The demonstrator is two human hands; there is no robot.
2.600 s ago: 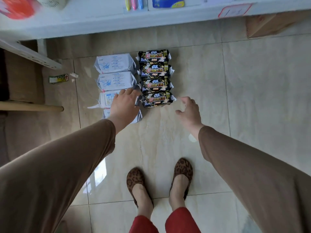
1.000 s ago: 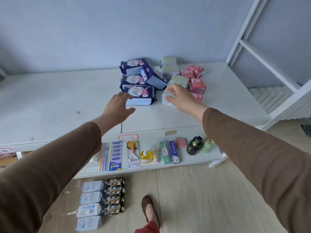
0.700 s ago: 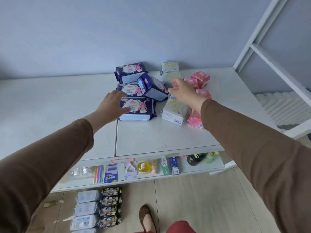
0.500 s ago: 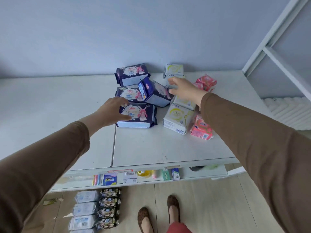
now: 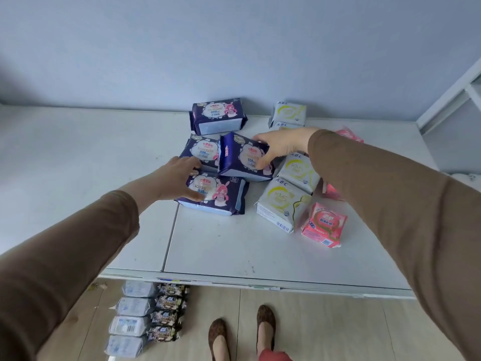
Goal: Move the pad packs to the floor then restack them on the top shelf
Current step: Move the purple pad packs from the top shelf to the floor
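On the top shelf (image 5: 234,251), the nearest purple pad pack (image 5: 216,195) is being clasped at its end by the left hand (image 5: 179,178), while the tilted purple pack (image 5: 243,157) is being gripped by the right hand (image 5: 279,145), presumably for carrying down to the floor

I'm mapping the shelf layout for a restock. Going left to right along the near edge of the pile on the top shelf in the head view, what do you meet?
Left hand → near purple pack → near white ABC pack → pink pack → right sleeve.
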